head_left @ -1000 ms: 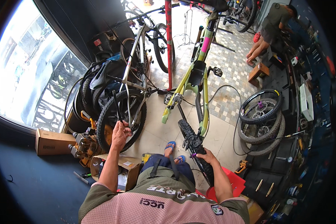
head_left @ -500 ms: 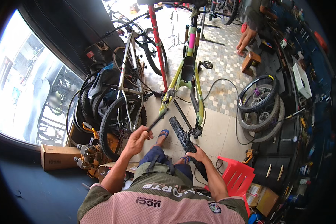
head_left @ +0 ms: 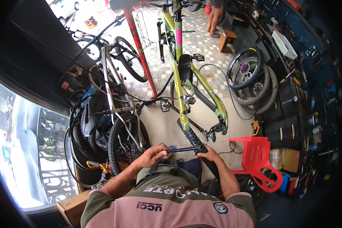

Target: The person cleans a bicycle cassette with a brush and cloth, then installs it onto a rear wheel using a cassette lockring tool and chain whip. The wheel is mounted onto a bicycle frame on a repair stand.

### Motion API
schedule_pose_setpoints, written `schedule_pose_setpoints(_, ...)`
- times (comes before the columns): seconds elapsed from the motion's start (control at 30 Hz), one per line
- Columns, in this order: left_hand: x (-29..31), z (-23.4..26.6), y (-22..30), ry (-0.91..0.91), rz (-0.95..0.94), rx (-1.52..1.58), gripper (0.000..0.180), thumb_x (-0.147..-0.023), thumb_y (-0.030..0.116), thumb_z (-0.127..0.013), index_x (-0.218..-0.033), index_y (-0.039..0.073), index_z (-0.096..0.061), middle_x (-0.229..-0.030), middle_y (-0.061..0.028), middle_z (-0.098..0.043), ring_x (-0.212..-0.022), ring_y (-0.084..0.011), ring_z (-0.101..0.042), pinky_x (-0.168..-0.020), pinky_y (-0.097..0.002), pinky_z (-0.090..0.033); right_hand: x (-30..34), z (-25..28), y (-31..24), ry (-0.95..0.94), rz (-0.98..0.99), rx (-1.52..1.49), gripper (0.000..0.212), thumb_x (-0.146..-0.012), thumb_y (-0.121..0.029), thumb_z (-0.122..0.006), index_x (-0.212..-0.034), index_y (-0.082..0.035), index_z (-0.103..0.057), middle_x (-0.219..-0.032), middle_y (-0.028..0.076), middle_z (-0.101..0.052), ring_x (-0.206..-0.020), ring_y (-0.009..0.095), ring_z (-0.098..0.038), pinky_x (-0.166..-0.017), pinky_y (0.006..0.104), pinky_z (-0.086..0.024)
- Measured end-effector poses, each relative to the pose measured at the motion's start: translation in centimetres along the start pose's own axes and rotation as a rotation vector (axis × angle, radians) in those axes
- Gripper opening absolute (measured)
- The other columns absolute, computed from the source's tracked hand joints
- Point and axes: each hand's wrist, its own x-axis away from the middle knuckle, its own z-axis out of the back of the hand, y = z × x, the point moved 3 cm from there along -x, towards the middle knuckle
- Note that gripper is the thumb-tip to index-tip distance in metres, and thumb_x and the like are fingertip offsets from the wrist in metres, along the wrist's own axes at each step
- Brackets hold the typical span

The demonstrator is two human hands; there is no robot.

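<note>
A knobby black tyre (head_left: 191, 136) runs from under the green bike frame (head_left: 186, 87) down to my lap. My right hand (head_left: 209, 155) grips the tyre at its near part. A slim dark bar (head_left: 183, 149) lies across between both hands. My left hand (head_left: 154, 154) is closed around the bar's left end, while its right end meets the tyre by my right fingers. I cannot tell what kind of tool the bar is. The green frame hangs on a red repair stand (head_left: 140, 51), with its rear derailleur (head_left: 216, 130) just above my right hand.
A silver bike (head_left: 116, 104) and piled tyres stand close on my left. A red plastic chair (head_left: 256, 154) is at my right, with stacked wheels (head_left: 250, 76) beyond it. A person's legs (head_left: 216, 19) and a wooden stool (head_left: 226, 38) are far ahead. A cardboard box (head_left: 73, 207) sits lower left.
My left hand came down from the silver bike's wheel to the tyre and now holds the dark bar. My right hand stayed on the tyre.
</note>
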Motion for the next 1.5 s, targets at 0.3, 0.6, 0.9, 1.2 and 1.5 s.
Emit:
schedule_pose_setpoints(0.3, -0.6, 5.1, -1.4, -0.253, -0.114, -0.06, 0.031, -0.112, 0.029, -0.048, -0.111, 0.002, -0.064, -0.114, -0.01, -0.062, -0.111, -0.0231, -0.056, -0.101, -0.0376, -0.043, 3.2, -5.0, -11.3, 0.121, -0.013, -0.054, 0.078, -0.078, -0.039, -0.087, -0.137, 0.005, -0.058, -0.122, 0.018, -0.071, -0.111, 0.025, -0.066, -0.102, 0.0367, -0.05)
schedule_pose_setpoints(0.6, -4.5, 0.2, -4.3, -0.425, -0.146, 0.023, 0.03, -0.112, 0.03, -0.05, -0.115, 0.004, -0.065, -0.138, -0.0155, -0.053, -0.13, -0.0284, -0.05, -0.113, -0.0416, -0.035, 13.2, -6.4, -22.2, 0.273, 0.003, -0.44, 0.054, -0.084, -0.025, -0.085, -0.129, -0.002, -0.065, -0.109, 0.003, -0.072, -0.096, 0.012, -0.064, -0.088, 0.0301, -0.053)
schedule_pose_setpoints(0.9, -7.1, -2.7, 0.7, -0.62, -0.232, 0.297, 0.034, -0.111, 0.036, -0.05, -0.11, 0.006, -0.067, -0.101, -0.0031, -0.058, -0.1, -0.0185, -0.051, -0.092, -0.0357, -0.04, 18.9, -7.4, -27.5, 0.296, 0.06, -0.617, 0.053, -0.082, -0.029, -0.084, -0.123, -0.001, -0.066, -0.1, 0.004, -0.07, -0.089, 0.014, -0.067, -0.081, 0.0308, -0.056)
schedule_pose_setpoints(1.2, -6.0, -2.8, 2.8, -0.59, -0.226, 0.439, 0.031, -0.112, 0.034, -0.05, -0.105, 0.007, -0.064, -0.098, 0.0018, -0.057, -0.094, -0.0096, -0.047, -0.083, -0.0289, -0.04, 18.6, -7.5, -26.5, 0.242, 0.23, -0.568, 0.075, -0.083, -0.052, -0.079, -0.132, 0.002, -0.06, -0.112, 0.01, -0.068, -0.1, 0.02, -0.068, -0.088, 0.0361, -0.057)
schedule_pose_setpoints(1.5, -5.2, -3.5, 2.3, -0.66, -0.258, 0.494, 0.029, -0.111, 0.031, -0.052, -0.106, 0.005, -0.064, -0.095, 0.0003, -0.059, -0.094, -0.0113, -0.051, -0.088, -0.0297, -0.042, 10.2, 1.2, -13.9, 0.494, 0.083, -0.046, 0.064, -0.094, -0.058, -0.069, -0.123, -0.001, -0.066, -0.112, 0.01, -0.071, -0.097, 0.023, -0.07, -0.083, 0.0347, -0.053)
